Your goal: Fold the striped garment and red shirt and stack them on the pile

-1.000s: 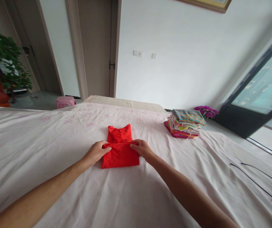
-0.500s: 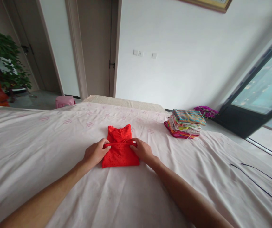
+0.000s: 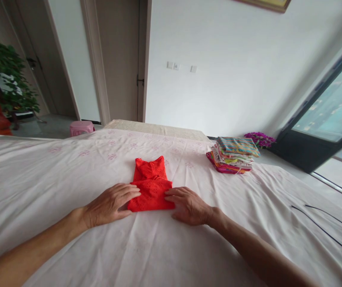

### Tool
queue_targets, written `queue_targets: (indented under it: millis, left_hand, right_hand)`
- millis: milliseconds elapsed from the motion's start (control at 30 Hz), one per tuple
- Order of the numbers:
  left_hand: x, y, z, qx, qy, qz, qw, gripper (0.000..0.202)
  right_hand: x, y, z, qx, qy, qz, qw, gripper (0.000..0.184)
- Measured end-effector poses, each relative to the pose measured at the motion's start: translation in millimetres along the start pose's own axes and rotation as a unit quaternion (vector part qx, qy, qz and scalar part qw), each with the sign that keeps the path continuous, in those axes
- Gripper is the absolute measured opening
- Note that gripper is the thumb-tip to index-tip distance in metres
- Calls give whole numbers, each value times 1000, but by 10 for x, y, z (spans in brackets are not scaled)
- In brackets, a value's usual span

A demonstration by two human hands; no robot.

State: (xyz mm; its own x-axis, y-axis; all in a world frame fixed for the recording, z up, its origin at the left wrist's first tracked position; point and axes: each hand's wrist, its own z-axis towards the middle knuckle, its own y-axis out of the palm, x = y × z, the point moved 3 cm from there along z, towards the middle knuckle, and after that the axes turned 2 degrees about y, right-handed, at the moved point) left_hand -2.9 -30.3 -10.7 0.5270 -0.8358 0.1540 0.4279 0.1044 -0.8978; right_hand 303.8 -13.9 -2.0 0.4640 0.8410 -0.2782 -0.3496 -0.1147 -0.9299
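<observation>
A small red eyelet garment (image 3: 151, 184) lies partly folded on the pale pink bed sheet (image 3: 54, 179), its near part doubled over. My left hand (image 3: 111, 204) rests flat at the garment's near left edge, fingertips touching the fold. On the other side my right hand (image 3: 189, 204) lies flat at the near right edge, fingertips touching the cloth. Both hands have their fingers stretched out and grip nothing.
A stack of folded colourful clothes (image 3: 233, 155) sits at the bed's far right. Purple flowers (image 3: 260, 139) stand behind it by the dark window frame. A black cable (image 3: 323, 227) runs over the sheet at right. A pink stool (image 3: 81, 128) and a green plant (image 3: 3, 71) are beyond the bed at left.
Both hands have let go of the fold's upper edge and slid toward me, and they now lie flat at the garment's near corners. The folded flap lies flatter.
</observation>
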Motion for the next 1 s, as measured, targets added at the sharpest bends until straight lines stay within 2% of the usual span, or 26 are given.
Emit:
queue_targets:
  millis: [133, 200, 300, 400, 500, 567, 733, 800, 867, 933, 1000]
  left_hand:
    - [-42, 115, 52, 18, 9, 21, 1000, 33]
    - [-10, 111, 78, 32, 19, 18, 999, 27]
    - [96, 54, 53, 41, 12, -42, 998, 26]
    - [168, 27, -26, 32, -68, -115, 991, 27]
    - [163, 52, -67, 21, -185, -168, 968, 29]
    - [143, 65, -37, 28, -234, -199, 951, 32]
    - [78, 34, 100, 102, -306, -266, 908, 39]
    - [75, 40, 108, 123, -310, -316, 888, 42]
    - [96, 79, 83, 115, -286, -384, 870, 52]
    - [121, 133, 37, 100, -262, -410, 868, 68]
    - [129, 183, -4, 100, -254, -367, 889, 79]
  right_hand:
    - [27, 77, 53, 20, 12, -40, 999, 37]
    - [24, 74, 71, 35, 5, -38, 999, 33]
    - [-66, 0, 47, 49, -23, 0, 999, 31]
    - [-206, -52, -1, 22, -65, 48, 996, 35]
    - [-258, -12, -9, -5, -80, 61, 995, 57]
    - [-210, 36, 25, 17, -61, 59, 996, 63]
    - [-25, 107, 190, 90, 11, 142, 986, 34]
    - [37, 111, 251, 121, 80, 196, 970, 30]
    - [86, 125, 292, 156, 147, 245, 946, 29]
    - [126, 159, 321, 182, 184, 284, 923, 31]
    - [173, 204, 343, 204, 206, 303, 908, 32]
